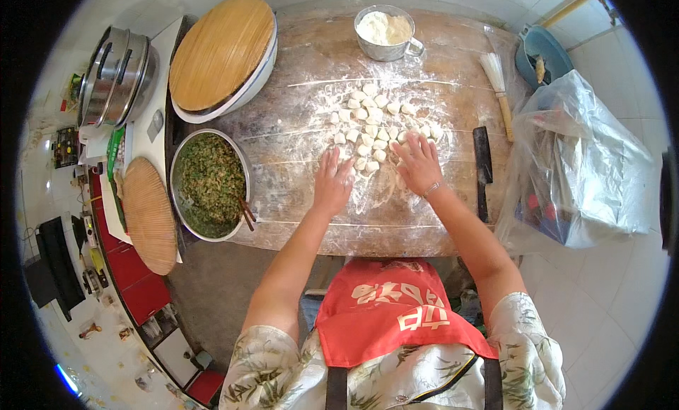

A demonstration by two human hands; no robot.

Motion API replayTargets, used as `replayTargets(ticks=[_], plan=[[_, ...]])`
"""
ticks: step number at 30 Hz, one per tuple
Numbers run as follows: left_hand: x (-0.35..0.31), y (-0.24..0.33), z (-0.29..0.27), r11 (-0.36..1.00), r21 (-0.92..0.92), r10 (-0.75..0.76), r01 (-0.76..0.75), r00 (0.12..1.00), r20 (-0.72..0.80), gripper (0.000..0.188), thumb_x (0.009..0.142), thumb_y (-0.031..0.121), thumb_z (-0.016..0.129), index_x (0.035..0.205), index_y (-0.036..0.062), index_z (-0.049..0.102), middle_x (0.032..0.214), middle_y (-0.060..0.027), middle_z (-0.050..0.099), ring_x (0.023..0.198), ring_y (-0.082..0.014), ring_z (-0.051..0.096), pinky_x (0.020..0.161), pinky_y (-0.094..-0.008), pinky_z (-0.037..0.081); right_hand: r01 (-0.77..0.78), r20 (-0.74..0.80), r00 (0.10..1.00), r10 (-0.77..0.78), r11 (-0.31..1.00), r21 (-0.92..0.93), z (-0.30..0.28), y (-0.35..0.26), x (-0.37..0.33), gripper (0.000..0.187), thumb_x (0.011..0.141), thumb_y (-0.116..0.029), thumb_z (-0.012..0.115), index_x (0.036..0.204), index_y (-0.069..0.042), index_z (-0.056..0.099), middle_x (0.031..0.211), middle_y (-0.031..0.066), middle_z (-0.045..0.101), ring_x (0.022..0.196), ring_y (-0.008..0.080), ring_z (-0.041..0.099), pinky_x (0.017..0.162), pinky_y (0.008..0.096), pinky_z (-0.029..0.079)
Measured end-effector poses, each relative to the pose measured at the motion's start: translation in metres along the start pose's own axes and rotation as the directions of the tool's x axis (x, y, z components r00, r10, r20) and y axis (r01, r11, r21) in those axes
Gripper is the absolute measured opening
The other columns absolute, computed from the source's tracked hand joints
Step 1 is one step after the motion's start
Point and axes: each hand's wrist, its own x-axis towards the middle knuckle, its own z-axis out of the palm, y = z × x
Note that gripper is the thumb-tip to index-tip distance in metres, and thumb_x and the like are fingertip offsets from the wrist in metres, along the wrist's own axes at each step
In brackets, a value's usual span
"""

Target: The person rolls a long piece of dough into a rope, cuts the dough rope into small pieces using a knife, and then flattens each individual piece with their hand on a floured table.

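Observation:
Many small floured pieces of dough [368, 131] lie loosely clustered on a flour-dusted wooden board [283, 152]. My left hand [334, 182] rests palm down at the cluster's near left edge, fingers stretched out. On the near right side, my right hand [420, 164], with a bracelet at the wrist, spreads its fingers flat by the outermost pieces. Its fingertips are at or on a few pieces; contact is hard to tell. Neither hand grips anything. To the right of the right hand lies a cleaver-like knife [482, 155] with a dark blade.
A metal cup [385, 53] of flour stands at the back. Left are a bowl of green filling [209, 177] with chopsticks [247, 212], and a large bowl under a wooden lid [223, 53]. Right are a brush [499, 92], a blue basin [544, 53] and a plastic bag [594, 155].

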Motion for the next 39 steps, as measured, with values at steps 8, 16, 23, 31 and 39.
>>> replayTargets(ticks=[8,16,23,31,39], plan=[[0.051,0.033,0.025,0.992,0.126,-0.008,0.014,0.999,-0.054,0.067,0.078,0.026,0.070,0.139,0.0199,0.045,0.152,-0.0178,0.024,0.140,-0.0403,0.018,0.111,-0.0552,0.019,0.216,-0.041,0.975,-0.220,0.973,-0.083,0.034,0.003,-0.007,0.052,0.082,-0.015,0.059,0.132,-0.023,0.050,0.149,0.0135,0.030,0.133,0.0402,0.032,0.106,0.0521,0.032],[0.036,0.017,0.008,0.993,-0.038,-0.112,0.108,0.988,-0.108,0.064,0.076,0.016,0.070,0.135,0.0120,0.047,0.144,-0.0163,0.037,0.133,-0.0372,0.034,0.108,-0.0460,0.031,-0.048,-0.383,0.903,0.192,0.934,0.353,0.014,0.065,-0.020,0.028,0.083,-0.014,0.064,0.110,-0.009,0.063,0.122,0.0185,0.057,0.111,0.0403,0.052,0.092,0.0474,0.044],[0.012,0.023,0.017,0.963,-0.160,-0.239,0.218,0.963,-0.124,0.048,0.072,0.010,0.070,0.119,0.0083,0.056,0.119,-0.0141,0.056,0.115,-0.0343,0.048,0.096,-0.0415,0.042,-0.243,0.004,0.965,0.261,0.892,0.382,0.003,0.009,-0.035,0.028,0.085,-0.023,0.063,0.111,-0.011,0.061,0.111,0.0132,0.059,0.092,0.0348,0.061,0.076,0.0445,0.051],[-0.001,0.023,0.012,0.767,-0.347,-0.526,0.540,0.839,0.142,0.042,0.075,0.011,0.067,0.116,0.0092,0.058,0.100,-0.0131,0.061,0.095,-0.0305,0.060,0.080,-0.0391,0.049,-0.365,-0.025,0.917,0.398,0.862,0.352,0.019,0.028,-0.042,0.029,0.083,-0.021,0.062,0.110,-0.011,0.060,0.099,0.0158,0.060,0.084,0.0368,0.061,0.074,0.0465,0.051],[0.004,0.014,0.017,0.853,-0.341,-0.422,0.396,0.907,-0.002,0.035,0.082,0.021,0.065,0.114,0.0088,0.062,0.108,-0.0151,0.063,0.099,-0.0315,0.059,0.085,-0.0400,0.048,-0.323,0.006,0.938,0.347,0.867,0.379,0.020,0.043,-0.049,0.041,0.082,-0.025,0.068,0.118,-0.006,0.059,0.097,0.0188,0.064,0.088,0.0344,0.062,0.076,0.0447,0.051]])
